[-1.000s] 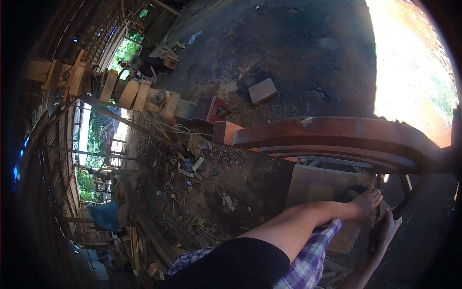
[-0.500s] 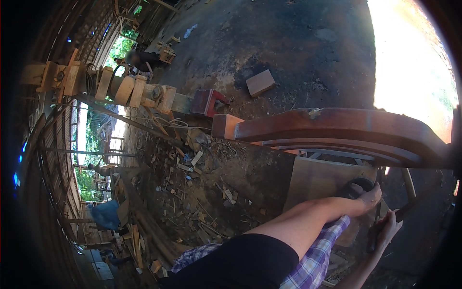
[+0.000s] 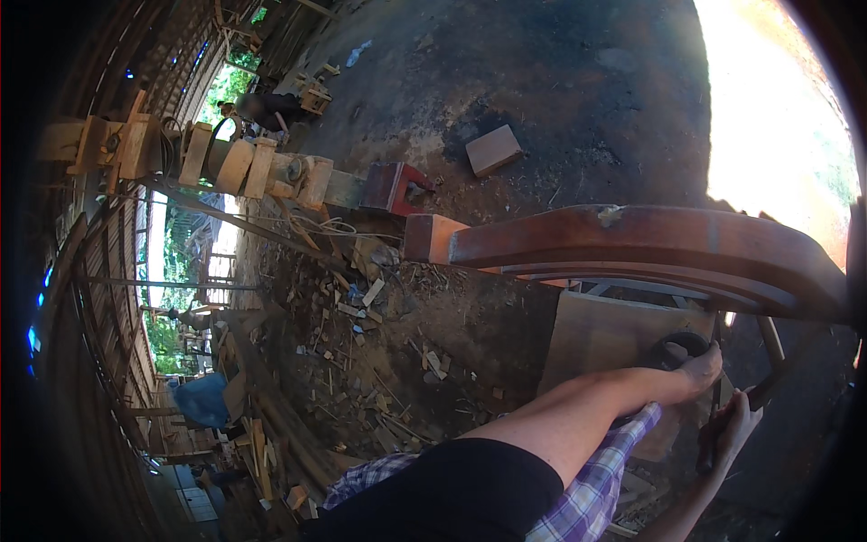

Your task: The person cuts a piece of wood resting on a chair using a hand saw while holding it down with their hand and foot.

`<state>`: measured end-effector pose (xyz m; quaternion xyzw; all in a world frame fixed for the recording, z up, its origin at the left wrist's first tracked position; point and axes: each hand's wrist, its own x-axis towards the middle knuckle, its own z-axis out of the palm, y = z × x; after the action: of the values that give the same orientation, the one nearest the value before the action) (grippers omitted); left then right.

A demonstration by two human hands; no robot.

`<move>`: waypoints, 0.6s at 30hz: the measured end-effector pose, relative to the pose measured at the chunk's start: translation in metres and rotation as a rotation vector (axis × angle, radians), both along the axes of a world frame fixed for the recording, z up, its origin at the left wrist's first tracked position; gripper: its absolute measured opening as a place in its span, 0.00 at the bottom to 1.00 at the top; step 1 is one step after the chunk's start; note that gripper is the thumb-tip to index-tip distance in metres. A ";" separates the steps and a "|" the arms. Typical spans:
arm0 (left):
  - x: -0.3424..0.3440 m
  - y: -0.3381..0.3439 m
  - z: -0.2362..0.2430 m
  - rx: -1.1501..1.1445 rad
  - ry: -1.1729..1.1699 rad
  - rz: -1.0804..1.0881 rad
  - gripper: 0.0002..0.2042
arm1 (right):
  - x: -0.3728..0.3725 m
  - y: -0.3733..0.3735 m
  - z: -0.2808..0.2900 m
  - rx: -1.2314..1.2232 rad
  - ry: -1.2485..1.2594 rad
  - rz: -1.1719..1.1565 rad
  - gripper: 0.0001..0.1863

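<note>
Reddish-brown curved wooden piece (image 3: 632,235) stretches across the right side, its squared end block at the left and more curved slats beneath it. My left hand (image 3: 701,372) is below its right part, beside a dark ring-shaped object (image 3: 677,347). Its fingers look curled, but what they hold is hidden. Lower right, my right hand (image 3: 739,429) is closed around the dark handle (image 3: 709,447) of a tool whose other end is hard to make out. Between the curved piece and my arms lies a flat pale brown board (image 3: 596,334).
A brown block (image 3: 494,150) lies on the dark floor. Wood offcuts (image 3: 370,312) and scraps litter the ground. Clamped wooden parts (image 3: 244,167) run along a beam at upper left, near a red frame piece (image 3: 388,188). Another person (image 3: 262,110) is far off.
The view has shifted slightly, so most things sit a little to the right. My right hand, with the dark-handled tool, has moved slightly up and right. My left hand stays by the dark ring.
</note>
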<state>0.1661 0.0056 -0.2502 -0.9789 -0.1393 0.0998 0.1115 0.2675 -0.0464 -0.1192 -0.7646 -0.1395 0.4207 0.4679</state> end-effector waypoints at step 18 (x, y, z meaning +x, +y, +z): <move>-0.007 0.008 0.029 -0.031 0.080 0.009 0.21 | 0.004 -0.003 -0.005 0.035 0.048 -0.041 0.07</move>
<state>0.1595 0.0137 -0.2208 -0.9751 -0.1374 0.1414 0.1013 0.2719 -0.0495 -0.1246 -0.7487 -0.1199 0.4268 0.4929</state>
